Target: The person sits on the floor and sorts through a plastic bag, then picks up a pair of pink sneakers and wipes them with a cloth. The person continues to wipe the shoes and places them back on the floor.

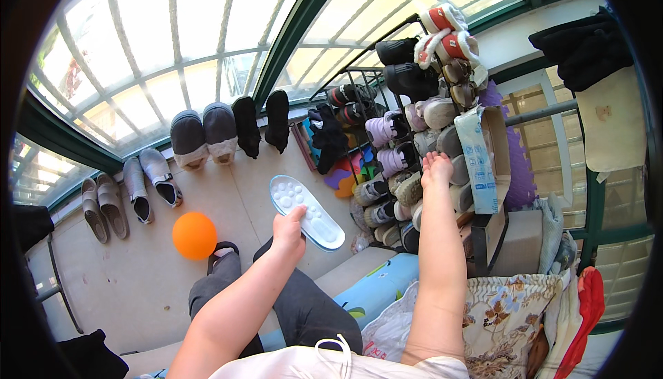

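Observation:
My left hand grips a shoe insole, pale white-blue with raised round bumps, by its near edge, above the tiled floor. To the right, my right hand reaches to the shoe rack, palm up with fingers a little bent, in front of a grey shoe. Whether its fingertips touch a shoe cannot be told, and no held thing shows in it. Lilac sneakers stand on the rack left of that hand. A blue and white printed box lies just to its right.
An orange ball rests on the floor beside my foot. Fur-lined slippers, black slippers and grey shoes line the window wall. A black metal rack frame holds many shoes. A floral cloth lies at the lower right.

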Tool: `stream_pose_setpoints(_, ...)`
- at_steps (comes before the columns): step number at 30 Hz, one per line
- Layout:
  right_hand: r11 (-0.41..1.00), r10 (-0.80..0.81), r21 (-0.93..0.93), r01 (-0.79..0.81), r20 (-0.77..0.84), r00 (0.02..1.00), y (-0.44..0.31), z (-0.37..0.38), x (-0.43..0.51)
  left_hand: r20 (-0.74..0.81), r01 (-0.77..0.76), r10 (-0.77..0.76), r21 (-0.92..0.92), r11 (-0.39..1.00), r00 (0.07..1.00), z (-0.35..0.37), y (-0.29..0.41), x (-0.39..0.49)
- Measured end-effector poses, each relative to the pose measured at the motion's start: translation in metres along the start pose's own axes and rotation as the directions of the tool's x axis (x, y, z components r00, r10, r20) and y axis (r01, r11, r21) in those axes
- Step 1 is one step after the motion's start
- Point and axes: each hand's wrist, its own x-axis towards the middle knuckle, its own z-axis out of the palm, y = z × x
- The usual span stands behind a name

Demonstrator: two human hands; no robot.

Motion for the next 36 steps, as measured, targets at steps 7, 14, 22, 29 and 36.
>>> stream_pose_setpoints(7, 1.000, 0.023, 0.008, -0.026, 0.234, 0.972, 0.014, 0.018, -0.006, 0.020, -0.063, 0.063, 0.018, 0.998, 0.998, 0.005, -0.004, -0.003)
stream_pose_setpoints(14, 0.964, 0.143, 0.189, -0.186, 0.221, 0.965, 0.004, 0.068, 0.003, 0.047, -0.064, 0.062, 0.040, 0.997, 0.997, 0.006, -0.003, -0.002)
stream_pose_setpoints(22, 0.776, 0.275, 0.437, -0.455, 0.414, 0.868, 0.012, 0.103, 0.016, 0.072, 0.018, -0.019, 0.017, 1.000, 0.997, 0.005, -0.005, -0.004)
stream_pose_setpoints(29, 0.815, 0.243, 0.432, -0.387, 0.351, 0.904, -0.002, 0.123, 0.015, 0.030, 0.068, -0.069, 0.035, 0.997, 0.997, 0.010, -0.005, -0.008)
stream_pose_setpoints(36, 0.838, 0.313, 0.381, -0.391, 0.252, 0.916, -0.009, 0.133, 0.007, 0.062, 0.070, -0.073, 0.052, 0.996, 0.995, 0.014, -0.006, -0.012)
